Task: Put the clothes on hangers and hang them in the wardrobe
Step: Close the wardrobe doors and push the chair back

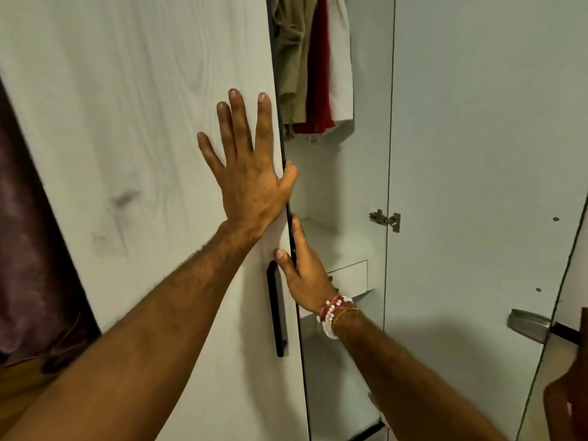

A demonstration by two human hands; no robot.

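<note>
At the far left we see a dark purple-brown curtain (28, 249). Next to it is the left door (127, 122) of the wardrobe (370, 138). This door is pale with a wood pattern.

Our left hand (248, 179) lies flat on this door, near its right edge. Its four fingers are straight and spread out, and the thumb hooks over the edge of the door. Below that hand, a long black handle (276, 310) stands upright on the door.

Our right hand (302, 272) is just beside the handle. It pinches the edge of the door, with the thumb on the front and the fingers behind the edge. On that wrist we wear a red and white bead bracelet (331, 316).

Through the gap we look into the wardrobe. The clothes hang up at the top: a tan piece (292, 58), a red piece (319, 74) and a white piece (341, 74), side by side and touching. We cannot see what they hang from. Under them is a white shelf (331, 237), and below it a small drawer (348, 276).

Farther right, a metal hinge (385, 219) sits on the edge of the right door (461, 154), which stands open. Low on the far right, a silver handle (528, 324) sticks out.
</note>
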